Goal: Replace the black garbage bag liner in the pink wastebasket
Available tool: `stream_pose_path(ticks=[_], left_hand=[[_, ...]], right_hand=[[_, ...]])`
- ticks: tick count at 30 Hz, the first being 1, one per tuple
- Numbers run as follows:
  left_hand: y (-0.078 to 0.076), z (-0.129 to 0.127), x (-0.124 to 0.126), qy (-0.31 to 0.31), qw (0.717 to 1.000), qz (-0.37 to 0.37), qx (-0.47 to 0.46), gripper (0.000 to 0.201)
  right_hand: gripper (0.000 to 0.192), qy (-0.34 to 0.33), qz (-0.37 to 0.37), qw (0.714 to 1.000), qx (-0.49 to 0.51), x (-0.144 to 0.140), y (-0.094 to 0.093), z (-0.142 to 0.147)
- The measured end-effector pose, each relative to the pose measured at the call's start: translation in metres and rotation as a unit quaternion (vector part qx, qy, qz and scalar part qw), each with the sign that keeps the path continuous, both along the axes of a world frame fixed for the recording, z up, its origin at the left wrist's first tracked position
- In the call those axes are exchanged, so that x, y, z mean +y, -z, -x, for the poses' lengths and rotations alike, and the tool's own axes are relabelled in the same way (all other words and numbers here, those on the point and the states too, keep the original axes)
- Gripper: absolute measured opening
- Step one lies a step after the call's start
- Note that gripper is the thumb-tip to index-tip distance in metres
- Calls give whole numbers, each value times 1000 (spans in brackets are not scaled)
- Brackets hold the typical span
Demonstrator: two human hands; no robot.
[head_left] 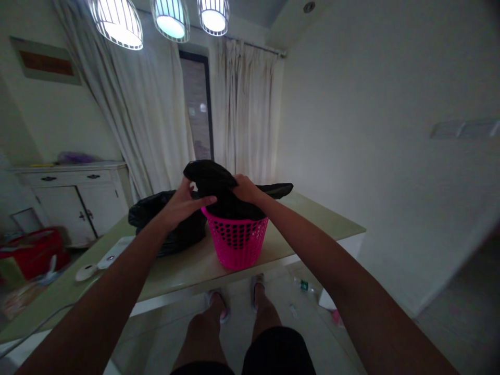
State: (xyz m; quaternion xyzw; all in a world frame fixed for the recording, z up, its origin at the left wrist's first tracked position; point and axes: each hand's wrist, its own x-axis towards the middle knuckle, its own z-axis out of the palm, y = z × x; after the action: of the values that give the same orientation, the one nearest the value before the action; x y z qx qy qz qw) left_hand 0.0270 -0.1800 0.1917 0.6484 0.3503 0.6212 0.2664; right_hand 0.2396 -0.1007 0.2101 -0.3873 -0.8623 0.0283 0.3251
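A bright pink perforated plastic basket (236, 245) stands upright near the front edge of the table. A black plastic bag (224, 195) lies bunched in its mouth, puffed up at the upper left and sticking out past the rim on the right. My left hand (185, 203) holds the bag's left side, thumb stretched along the front and fingertips partly hidden behind it. On the bag's upper right part, my right hand (247, 188) is closed with its fingers curled in the black material. Left of the basket sits a second, shiny black plastic bag (183, 234), partly covered by my left forearm.
The pale green tabletop (312, 219) carries a white box (115, 252), a small round white object (86, 272) and a cable. A white cabinet (66, 198) and a red bag (35, 255) stand left. A plastic bottle (303, 284) lies on the floor.
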Motion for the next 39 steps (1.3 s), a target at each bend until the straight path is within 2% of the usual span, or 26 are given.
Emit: stream_pose_path(ticks=[1,3,5,7,9,11,13,14,16,17,19,21,23,25,28,30,31,33,35,37,39], left_hand=[[5,-11,6,19,999,25,11,79],[10,-35,17,35,999,30,-11,54],[9,-54,27,36,993,29,-106,33],[5,-64,35,37,966,72,-246,35],[2,-66,42,31,925,125,-357,36],[3,-65,47,31,912,136,-386,35],[7,-63,48,38,929,117,-348,38],[9,-63,48,35,942,107,-316,40],[14,-63,47,12,966,95,-238,42],[16,-63,45,-3,976,89,-198,42],[18,-65,43,-28,991,62,-115,39],[19,-67,42,-41,998,19,-41,37],[19,-69,45,-63,998,-8,17,33],[19,-73,50,-75,996,0,50,26],[20,-77,59,-57,996,38,59,31],[20,-79,61,-37,997,57,33,42],[19,-80,61,-28,998,64,5,46],[17,-81,59,-4,995,87,-57,51],[15,-81,55,12,989,111,-92,45],[15,-82,50,19,988,126,-84,33],[15,-83,45,59,989,125,-54,35]], right_hand=[[22,-13,-1,1000,-24,-4,0,4],[18,-28,5,997,-68,-11,-1,8],[23,-44,41,994,-93,-16,-4,-1],[39,-40,89,987,-126,-17,-9,-21],[46,34,83,979,-182,-12,-12,-49],[42,173,15,963,-207,-5,-11,-78],[48,289,-35,942,-168,4,-6,-104],[55,324,-38,936,-133,8,-3,-115],[60,338,-3,939,-65,16,5,-134],[53,313,26,949,-35,19,8,-142],[30,215,92,972,33,24,11,-154],[19,116,145,976,118,27,9,-161],[19,79,156,961,216,27,3,-162],[21,63,145,934,319,23,-6,-157],[27,-46,156,888,430,10,-17,-145],[37,-116,197,868,440,-1,-16,-139],[46,-128,228,865,429,-6,-13,-136],[65,-123,296,864,389,-16,-3,-132],[78,-129,346,865,340,-20,10,-122],[74,-159,359,861,324,-19,21,-105],[50,-165,340,844,380,-10,28,-81]])
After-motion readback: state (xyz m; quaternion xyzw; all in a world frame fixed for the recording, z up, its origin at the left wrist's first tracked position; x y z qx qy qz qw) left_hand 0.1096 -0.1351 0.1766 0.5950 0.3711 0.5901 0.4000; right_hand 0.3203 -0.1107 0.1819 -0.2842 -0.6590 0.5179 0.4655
